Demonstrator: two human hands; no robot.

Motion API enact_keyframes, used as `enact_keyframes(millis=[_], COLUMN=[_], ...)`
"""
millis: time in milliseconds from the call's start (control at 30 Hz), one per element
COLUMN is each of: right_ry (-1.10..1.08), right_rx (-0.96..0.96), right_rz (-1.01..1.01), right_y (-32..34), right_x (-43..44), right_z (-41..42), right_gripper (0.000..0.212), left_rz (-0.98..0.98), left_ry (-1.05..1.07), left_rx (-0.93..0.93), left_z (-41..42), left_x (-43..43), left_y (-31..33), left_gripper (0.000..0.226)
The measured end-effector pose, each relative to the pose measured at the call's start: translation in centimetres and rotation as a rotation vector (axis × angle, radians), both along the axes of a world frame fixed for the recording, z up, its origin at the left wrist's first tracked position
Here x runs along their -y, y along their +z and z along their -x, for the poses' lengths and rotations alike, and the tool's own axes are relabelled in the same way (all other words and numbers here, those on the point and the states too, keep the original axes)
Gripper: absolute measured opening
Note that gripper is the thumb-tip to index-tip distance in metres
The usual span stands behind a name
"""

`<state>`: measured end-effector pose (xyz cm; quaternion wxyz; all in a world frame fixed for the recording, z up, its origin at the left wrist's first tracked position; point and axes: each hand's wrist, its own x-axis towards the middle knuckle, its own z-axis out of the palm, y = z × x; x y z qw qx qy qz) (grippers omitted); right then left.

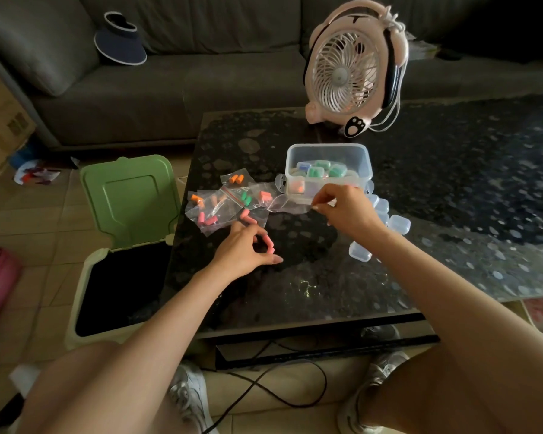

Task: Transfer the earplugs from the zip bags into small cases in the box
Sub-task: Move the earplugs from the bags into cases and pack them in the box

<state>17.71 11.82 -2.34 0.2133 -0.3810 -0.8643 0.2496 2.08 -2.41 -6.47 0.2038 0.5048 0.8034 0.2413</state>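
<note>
One pink earplug (269, 246), perhaps two, sits pinched in the curled fingers of the left hand (243, 250), low over the dark speckled counter (295, 286). It is mostly hidden. What shows seems to have its long axis slanting towards the person and to the right, though which end is the tip cannot be told.

Just beyond that hand lies a loose pile of small zip bags (215, 208) with orange, pink and green earplugs inside, lying flat and pointing every which way.

To the right, the right hand (347, 209) pinches one edge of a clear zip bag (290, 204) that looks empty. The bag trails left from the fingertips, just in front of a clear plastic box (329, 150). The box holds small cases (314, 172), some green and blue. More clear cases (398, 224) lie on the counter beside the right wrist.

A green-lidded bin (129, 195) stands open at the counter's left edge, and a pink fan (345, 73) stands behind the box.

This looks like the moment after a bag has been emptied. The next move likely calls for dropping the bag, opening a clear case, and laying the earplugs inside lengthwise.
</note>
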Motion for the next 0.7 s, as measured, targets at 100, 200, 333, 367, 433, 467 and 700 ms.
enact_keyframes(millis=[100,200,333,367,433,467,700], right_ry=[-0.046,-0.029,0.037,0.04,0.036,0.03,0.027], right_rx=[0.116,0.339,0.687,0.743,0.781,0.77,0.669], right_rz=[-0.024,-0.02,-0.072,-0.093,-0.117,-0.121,-0.026], right_y=[-0.1,-0.1,-0.2,-0.3,-0.5,-0.5,-0.5], right_x=[-0.5,-1.1,-0.5,-0.3,0.1,0.3,0.3], right_z=[-0.7,-1.6,-2.8,-3.1,-3.5,-3.7,-3.9], right_gripper=[0.012,0.024,0.052,0.057,0.063,0.063,0.048], left_rz=[0.016,-0.008,-0.021,-0.021,-0.026,-0.03,-0.072], left_ry=[-0.029,-0.063,-0.091,-0.097,-0.103,-0.103,-0.076], left_rx=[-0.052,-0.087,-0.088,-0.085,-0.074,-0.065,-0.031], left_z=[-0.2,-0.4,-0.8,-0.8,-1.0,-1.0,-0.9], left_x=[0.2,0.2,0.1,0.1,0.1,0.1,0.3], left_y=[0.0,-0.1,-0.4,-0.4,-0.4,-0.4,-0.2], left_gripper=[0.04,0.034,0.034,0.034,0.035,0.036,0.054])
